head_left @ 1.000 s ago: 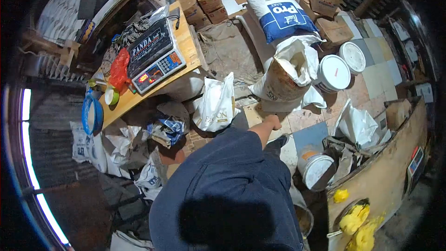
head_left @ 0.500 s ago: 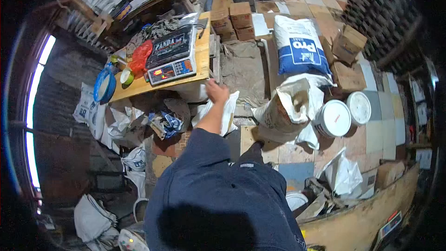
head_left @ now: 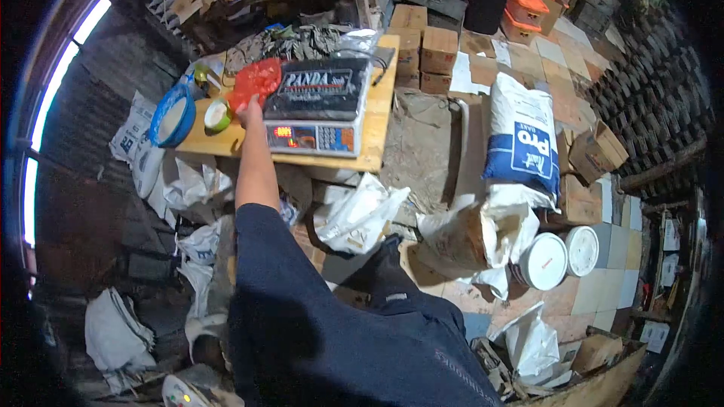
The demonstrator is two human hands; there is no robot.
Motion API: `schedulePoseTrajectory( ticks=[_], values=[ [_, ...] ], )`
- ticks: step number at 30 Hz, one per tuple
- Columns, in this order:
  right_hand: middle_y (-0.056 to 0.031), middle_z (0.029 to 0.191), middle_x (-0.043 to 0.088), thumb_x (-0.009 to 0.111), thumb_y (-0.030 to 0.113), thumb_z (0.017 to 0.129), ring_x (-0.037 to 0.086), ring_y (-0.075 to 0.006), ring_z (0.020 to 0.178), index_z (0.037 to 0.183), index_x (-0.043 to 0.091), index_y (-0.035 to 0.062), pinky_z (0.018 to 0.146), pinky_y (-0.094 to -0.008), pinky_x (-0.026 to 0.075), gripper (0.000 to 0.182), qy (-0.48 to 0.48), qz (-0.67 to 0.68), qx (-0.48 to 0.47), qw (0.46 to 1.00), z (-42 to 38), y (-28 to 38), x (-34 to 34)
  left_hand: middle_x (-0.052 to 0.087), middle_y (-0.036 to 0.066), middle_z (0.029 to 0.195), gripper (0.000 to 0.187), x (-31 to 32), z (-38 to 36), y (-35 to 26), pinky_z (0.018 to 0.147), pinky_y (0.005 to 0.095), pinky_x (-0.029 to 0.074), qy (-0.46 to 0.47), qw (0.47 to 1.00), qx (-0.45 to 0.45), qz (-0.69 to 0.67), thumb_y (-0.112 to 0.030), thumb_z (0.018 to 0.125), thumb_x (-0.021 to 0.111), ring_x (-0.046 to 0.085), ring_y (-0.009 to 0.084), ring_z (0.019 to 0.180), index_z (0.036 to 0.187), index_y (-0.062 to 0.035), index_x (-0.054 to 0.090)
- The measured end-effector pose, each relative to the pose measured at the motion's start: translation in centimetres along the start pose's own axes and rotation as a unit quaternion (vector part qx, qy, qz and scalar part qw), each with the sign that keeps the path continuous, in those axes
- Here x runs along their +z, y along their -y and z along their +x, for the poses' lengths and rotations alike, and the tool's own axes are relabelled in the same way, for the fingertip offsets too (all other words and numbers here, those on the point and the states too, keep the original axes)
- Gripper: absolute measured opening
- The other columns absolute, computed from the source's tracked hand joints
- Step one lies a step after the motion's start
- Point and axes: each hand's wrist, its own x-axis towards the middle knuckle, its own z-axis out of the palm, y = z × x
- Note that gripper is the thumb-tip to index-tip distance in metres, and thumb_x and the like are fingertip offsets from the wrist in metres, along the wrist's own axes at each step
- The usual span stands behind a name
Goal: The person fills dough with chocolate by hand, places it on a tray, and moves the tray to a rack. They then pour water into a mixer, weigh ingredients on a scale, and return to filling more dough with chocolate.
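My left hand [head_left: 249,111] reaches over the wooden table, its fingers closed on the lower edge of a red plastic bag [head_left: 258,84]. Right beside the bag is a digital scale [head_left: 313,137] with a lit red display and a black PANDA-marked cover [head_left: 317,94] on top. Left of my hand sit a green cup [head_left: 218,115] with pale contents and a blue basin [head_left: 173,117] holding something whitish. My right hand is out of view.
The wooden table [head_left: 386,98] has crumpled plastic at its back. A white bag [head_left: 358,215] lies below its front edge. To the right are an open sack [head_left: 471,237], a blue-and-white sack [head_left: 522,143], white buckets [head_left: 543,261] and cardboard boxes [head_left: 439,49].
My left hand has moved left from the table's right front corner to the red bag and closed on it. The view has shifted, with the table now more to the right.
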Motion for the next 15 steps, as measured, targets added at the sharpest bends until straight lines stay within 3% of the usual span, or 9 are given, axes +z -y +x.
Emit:
schedulePoseTrajectory(
  ticks=[1,3,5,8,12,15],
  values=[
    [-0.0129,0.078,0.057,0.067,0.028,0.079,0.053,-0.0269,0.070,0.071,0.065,0.0084,0.064,-0.0428,0.042,0.022,0.024,0.008,0.012,1.000,-1.3,2.9,0.6,0.064,0.013,0.100,0.051,2.0,3.4,-0.7,0.084,0.0411,0.048,0.000,1.000,-0.026,-0.008,-0.025,0.067,0.079,0.060,0.0267,0.095,0.107,-0.0005,0.058],
    [-0.0125,0.078,0.057,0.067,0.028,0.080,0.053,-0.0263,0.069,0.072,0.065,0.0080,0.064,-0.0422,0.042,0.022,0.069,0.018,0.035,0.997,-3.5,8.2,1.7,0.060,0.014,0.111,0.063,4.5,7.5,-0.5,0.085,0.0451,0.048,0.042,0.995,-0.081,0.038,-0.027,0.065,0.081,0.058,0.0285,0.102,0.116,0.0006,0.055],
    [-0.0121,0.078,0.057,0.066,0.028,0.080,0.053,-0.0257,0.069,0.072,0.065,0.0077,0.063,-0.0416,0.042,0.022,0.108,0.038,0.058,0.992,-5.5,13.3,3.0,0.055,0.017,0.121,0.071,5.0,8.2,-1.9,0.090,0.0482,0.046,0.143,0.981,-0.128,0.039,-0.030,0.066,0.080,0.054,0.0299,0.110,0.123,0.0010,0.051],
    [-0.0115,0.077,0.057,0.066,0.029,0.080,0.052,-0.0249,0.068,0.074,0.065,0.0072,0.062,-0.0407,0.042,0.022,0.162,0.050,0.092,0.981,-8.3,19.2,4.5,0.057,0.017,0.114,0.059,7.7,10.6,-1.9,0.087,0.0474,0.046,0.195,0.970,-0.140,0.047,-0.030,0.070,0.075,0.055,0.0298,0.105,0.116,0.0009,0.054],
    [-0.0106,0.077,0.057,0.065,0.029,0.081,0.052,-0.0238,0.067,0.075,0.064,0.0065,0.061,-0.0394,0.041,0.023,0.213,0.055,0.120,0.968,-10.8,24.5,6.4,0.060,0.017,0.105,0.045,12.0,14.0,-1.4,0.084,0.0463,0.046,0.134,0.989,-0.042,0.039,-0.030,0.075,0.067,0.056,0.0297,0.098,0.106,0.0007,0.057],
    [-0.0100,0.076,0.057,0.064,0.029,0.081,0.052,-0.0229,0.066,0.076,0.064,0.0060,0.060,-0.0385,0.041,0.024,0.245,0.052,0.131,0.959,-11.4,26.5,7.4,0.062,0.017,0.099,0.037,15.5,16.4,-1.9,0.081,0.0454,0.046,0.024,0.993,0.105,0.049,-0.031,0.079,0.062,0.057,0.0296,0.093,0.099,0.0006,0.060]
  ],
)
